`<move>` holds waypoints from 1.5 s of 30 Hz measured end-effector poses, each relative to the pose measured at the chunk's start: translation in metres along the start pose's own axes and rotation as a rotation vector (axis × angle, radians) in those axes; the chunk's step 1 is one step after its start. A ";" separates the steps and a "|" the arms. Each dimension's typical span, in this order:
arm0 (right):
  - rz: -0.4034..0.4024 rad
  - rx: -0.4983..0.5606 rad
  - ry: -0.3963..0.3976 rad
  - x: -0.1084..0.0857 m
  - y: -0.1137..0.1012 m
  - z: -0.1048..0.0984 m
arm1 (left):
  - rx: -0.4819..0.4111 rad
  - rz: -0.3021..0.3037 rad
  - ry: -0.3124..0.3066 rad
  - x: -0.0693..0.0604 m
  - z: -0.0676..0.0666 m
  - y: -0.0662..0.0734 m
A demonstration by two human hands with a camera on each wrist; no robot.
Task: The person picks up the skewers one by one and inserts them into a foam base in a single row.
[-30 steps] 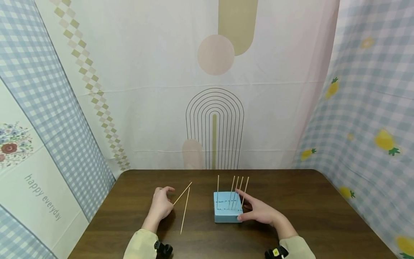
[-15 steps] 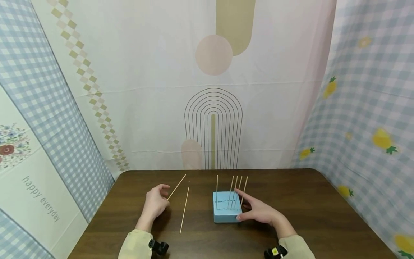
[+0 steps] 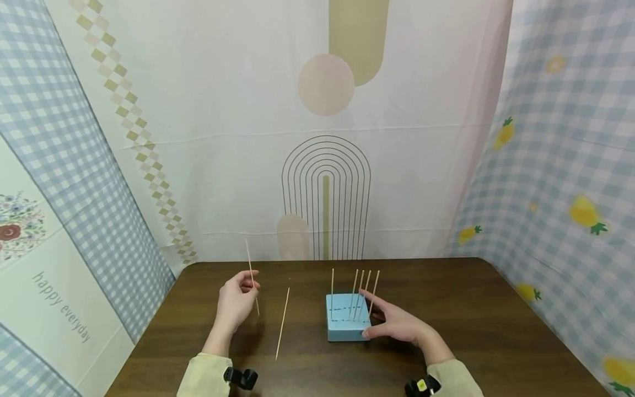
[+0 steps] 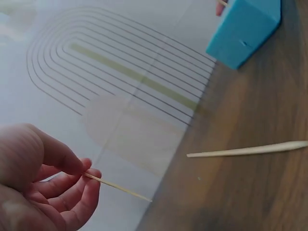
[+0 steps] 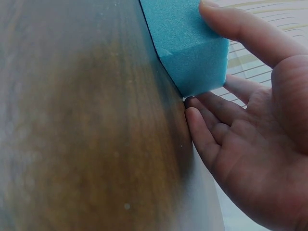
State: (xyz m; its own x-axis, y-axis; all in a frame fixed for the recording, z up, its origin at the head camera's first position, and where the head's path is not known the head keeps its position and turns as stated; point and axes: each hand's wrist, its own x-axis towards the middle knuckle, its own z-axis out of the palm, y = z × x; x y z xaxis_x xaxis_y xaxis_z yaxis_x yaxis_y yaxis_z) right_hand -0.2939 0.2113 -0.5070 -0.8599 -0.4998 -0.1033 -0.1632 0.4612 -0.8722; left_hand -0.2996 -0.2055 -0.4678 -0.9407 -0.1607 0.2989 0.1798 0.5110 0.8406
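A pale printed cloth point(image 3: 233, 182) hangs upright beyond both grips, and a dark wooden table point(image 3: 317, 375) spreads beneath them. The right hand point(image 3: 397, 323) grasps the blue block point(image 3: 341, 314) at its near right corner, thumb pressed to the front face, index finger reaching along to the far side. The left hand point(image 3: 236, 300) pinches a thin wooden stick between thumb and fingertips; that grip is well left of the block. A black wrist camera point(image 3: 241, 378) sits below the left grip. The held stick point(image 4: 120, 188) stands nearly upright, slightly tilted, extending above and below the pinch. Between the left grip and the block, a loose stick point(image 4: 260, 149) lies on the table. Five more rise from the block: four upright sticks point(image 3: 356, 282) grouped close to the right index finger, and one lone stick point(image 3: 333, 282) at the block's left, farther from that grip.
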 end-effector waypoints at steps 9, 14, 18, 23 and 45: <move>0.010 0.007 0.003 -0.002 0.001 0.000 | -0.180 0.009 0.000 -0.005 -0.003 0.024; 0.011 0.005 0.007 -0.002 0.001 0.000 | -0.292 0.006 0.009 -0.006 -0.003 0.035; 0.003 0.009 0.001 -0.002 0.001 0.000 | -0.370 0.014 0.008 -0.011 -0.003 0.047; 0.001 0.009 0.001 -0.002 0.001 0.000 | -0.441 0.054 -0.013 -0.019 -0.002 0.067; 0.001 -0.001 0.001 -0.001 0.000 -0.001 | -0.477 0.305 -0.111 -0.053 0.041 0.139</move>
State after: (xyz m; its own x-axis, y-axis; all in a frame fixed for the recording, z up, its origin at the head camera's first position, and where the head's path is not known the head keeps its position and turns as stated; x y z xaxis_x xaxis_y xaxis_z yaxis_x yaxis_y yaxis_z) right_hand -0.2936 0.2122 -0.5063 -0.8604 -0.4990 -0.1034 -0.1631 0.4621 -0.8717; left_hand -0.2367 -0.0912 -0.3856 -0.8461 0.0371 0.5317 0.5329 0.0788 0.8425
